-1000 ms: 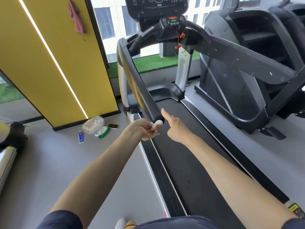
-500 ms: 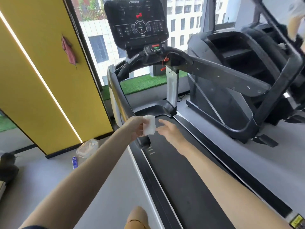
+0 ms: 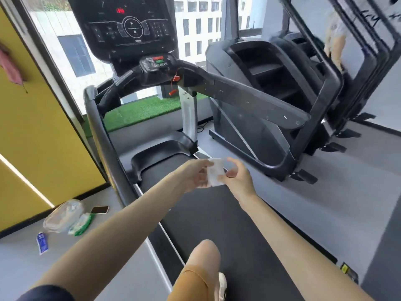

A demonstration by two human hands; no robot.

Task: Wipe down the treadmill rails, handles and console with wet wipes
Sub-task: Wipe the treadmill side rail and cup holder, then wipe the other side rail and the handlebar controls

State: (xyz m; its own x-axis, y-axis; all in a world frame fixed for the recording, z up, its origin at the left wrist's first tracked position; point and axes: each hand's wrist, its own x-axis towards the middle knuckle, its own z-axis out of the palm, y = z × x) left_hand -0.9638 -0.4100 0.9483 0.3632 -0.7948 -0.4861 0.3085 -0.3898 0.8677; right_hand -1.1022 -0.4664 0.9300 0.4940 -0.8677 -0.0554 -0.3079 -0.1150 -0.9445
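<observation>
**Gym floor view: wipe readied over the belt**

At lower left I see the wipes pack [image 3: 81,223] on the floor, well clear. The left rail [image 3: 104,144] climbs beside it. Mid-frame, my left hand [image 3: 191,177] and right hand [image 3: 237,181] both pinch the wet wipe [image 3: 214,174] above the belt [image 3: 217,224]. I judge I'm refolding it. Next comes the right rail [image 3: 249,98], which has open room along its edge.

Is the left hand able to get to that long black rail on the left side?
Probably yes. The left hand holds the wipe over the belt together with the right hand. The left rail runs close beside that forearm, and nothing sits between them.
</observation>
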